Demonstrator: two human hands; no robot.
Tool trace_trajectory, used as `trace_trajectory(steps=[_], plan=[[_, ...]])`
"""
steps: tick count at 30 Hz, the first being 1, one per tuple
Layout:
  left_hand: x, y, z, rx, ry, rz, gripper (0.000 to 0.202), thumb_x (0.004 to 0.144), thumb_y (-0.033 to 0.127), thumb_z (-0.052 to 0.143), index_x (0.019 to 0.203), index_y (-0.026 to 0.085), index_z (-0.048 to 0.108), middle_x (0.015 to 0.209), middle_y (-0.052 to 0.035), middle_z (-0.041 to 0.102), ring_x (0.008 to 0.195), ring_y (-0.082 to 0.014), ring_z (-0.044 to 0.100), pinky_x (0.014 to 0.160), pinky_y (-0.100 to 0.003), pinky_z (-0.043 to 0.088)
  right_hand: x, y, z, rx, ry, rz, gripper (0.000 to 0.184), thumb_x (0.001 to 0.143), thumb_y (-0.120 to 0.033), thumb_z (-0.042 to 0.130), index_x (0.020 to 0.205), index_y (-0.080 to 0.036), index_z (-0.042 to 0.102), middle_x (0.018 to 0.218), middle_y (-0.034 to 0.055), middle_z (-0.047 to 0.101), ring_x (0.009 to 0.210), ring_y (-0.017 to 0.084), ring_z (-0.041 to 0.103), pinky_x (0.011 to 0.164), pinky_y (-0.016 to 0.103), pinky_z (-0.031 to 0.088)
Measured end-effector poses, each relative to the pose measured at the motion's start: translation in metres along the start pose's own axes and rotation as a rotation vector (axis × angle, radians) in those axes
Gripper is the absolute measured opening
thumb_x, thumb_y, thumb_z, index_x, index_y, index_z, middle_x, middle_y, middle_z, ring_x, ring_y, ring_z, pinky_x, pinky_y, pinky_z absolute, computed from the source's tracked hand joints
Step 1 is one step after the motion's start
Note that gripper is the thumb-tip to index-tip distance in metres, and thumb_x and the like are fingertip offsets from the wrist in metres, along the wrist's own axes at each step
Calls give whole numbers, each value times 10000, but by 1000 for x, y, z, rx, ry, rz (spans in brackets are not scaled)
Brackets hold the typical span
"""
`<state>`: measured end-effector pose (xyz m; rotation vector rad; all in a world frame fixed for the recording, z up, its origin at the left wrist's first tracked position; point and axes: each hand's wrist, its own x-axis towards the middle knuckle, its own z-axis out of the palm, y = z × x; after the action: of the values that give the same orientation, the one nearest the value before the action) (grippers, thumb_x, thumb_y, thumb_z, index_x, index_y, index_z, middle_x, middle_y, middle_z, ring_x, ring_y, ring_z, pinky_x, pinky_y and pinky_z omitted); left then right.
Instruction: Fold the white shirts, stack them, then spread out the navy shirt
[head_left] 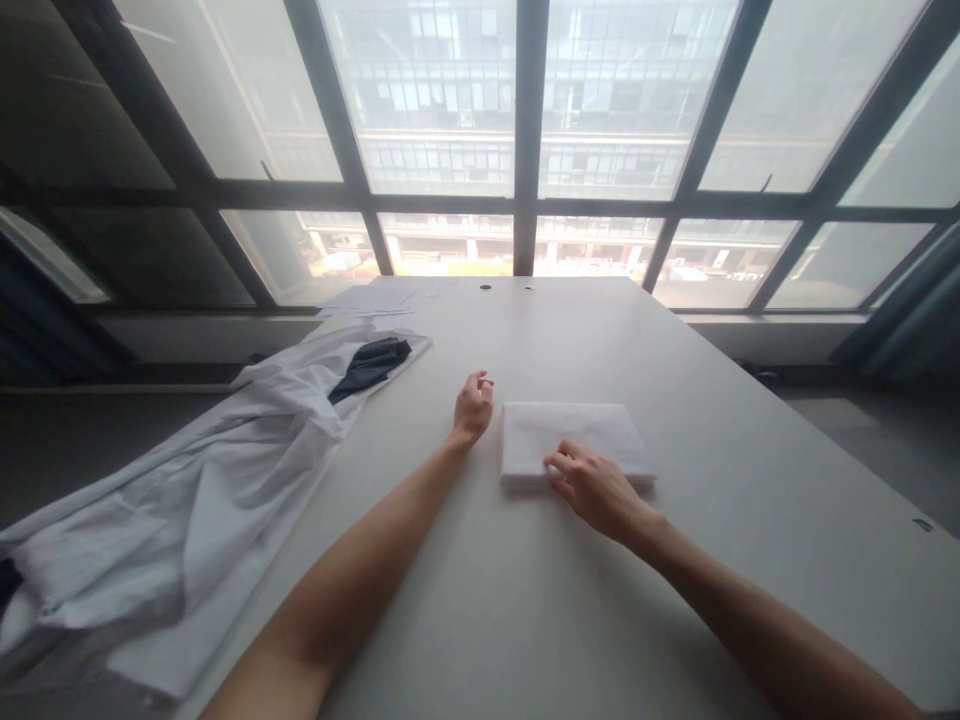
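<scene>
A flat rectangular white stack (574, 425) with layered edges lies on the white table; whether it is paper or folded cloth I cannot tell. My right hand (592, 485) is at its near edge, the curled fingers over the top and the thumb lower at the front, pinching the edge. Just off the stack's left side is my left hand (474, 408), empty, its fingers loosely bent and apart.
Crumpled white sheeting (240, 470) covers the table's left side and hangs over the edge, with dark folded fabric (371, 365) on it. White papers (371, 298) lie at the far left. Two small round fittings sit near the back edge, before large windows (442, 100).
</scene>
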<state>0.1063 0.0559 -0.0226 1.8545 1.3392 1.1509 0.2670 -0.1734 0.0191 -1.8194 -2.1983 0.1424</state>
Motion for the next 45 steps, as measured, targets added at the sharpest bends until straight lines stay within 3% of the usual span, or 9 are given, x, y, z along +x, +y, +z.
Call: trace_trajectory(steps=[5,9,15,23,28,33,39,42,45], plan=[[-1,3,1,20,-40,6,408,957,236,405,1303,123,590,1166,-126,731,1104,-240,669,1012,-365,487,2,4,7,-125,20,80,58,987,-214,580,1010,-213,633,1044,59,636,960,199,639,718,257,436],[1,1,2,53,-64,28,416,959,247,389,1308,137,588,1180,-118,726,1100,-252,665,1003,-381,489,8,28,6,-267,46,182,104,1020,-228,518,998,-207,617,1040,70,642,949,201,641,709,257,432],[-5,8,3,271,-134,97,416,964,260,405,1326,175,590,1221,-99,717,1160,-287,622,1035,-421,450,38,100,-5,-382,58,370,178,1042,-276,465,1035,-202,627,1053,84,653,903,203,659,705,274,452],[-11,15,3,443,-187,139,423,978,274,402,1351,186,581,1285,-108,686,1203,-297,577,1027,-441,439,100,214,-17,-441,197,577,302,1006,-250,445,1088,-169,724,1189,186,638,1155,317,544,946,439,465],[-10,13,4,502,-192,158,417,985,306,396,1337,196,590,1287,-113,676,1188,-300,576,1007,-431,439,125,278,-27,-361,191,706,350,1025,-280,440,1186,-119,706,1247,225,637,1140,289,562,915,393,435],[-10,12,5,547,-200,175,433,994,338,364,1344,201,582,1306,-116,662,1199,-307,563,999,-443,437,144,320,-35,-278,141,736,420,1029,-348,456,1255,-65,668,1323,265,611,1166,270,579,928,381,407],[-9,11,5,592,-213,170,440,998,359,354,1358,226,570,1317,-108,657,1216,-304,556,1006,-437,431,148,339,-34,-182,130,754,609,1050,-435,392,1487,-17,463,1523,334,421,1406,311,412,1039,466,356],[-8,11,5,601,-218,171,446,1003,365,348,1362,218,567,1322,-111,655,1205,-305,559,1003,-446,432,146,325,-28,-162,158,752,638,1062,-483,322,1545,-74,399,1592,301,339,1461,344,332,1075,548,323],[-7,11,5,611,-225,188,453,1006,370,344,1365,215,572,1322,-116,653,1205,-309,561,1000,-447,435,141,292,-18,-161,199,729,541,1072,-453,283,1480,-181,512,1631,195,336,1500,314,282,1131,558,290]])
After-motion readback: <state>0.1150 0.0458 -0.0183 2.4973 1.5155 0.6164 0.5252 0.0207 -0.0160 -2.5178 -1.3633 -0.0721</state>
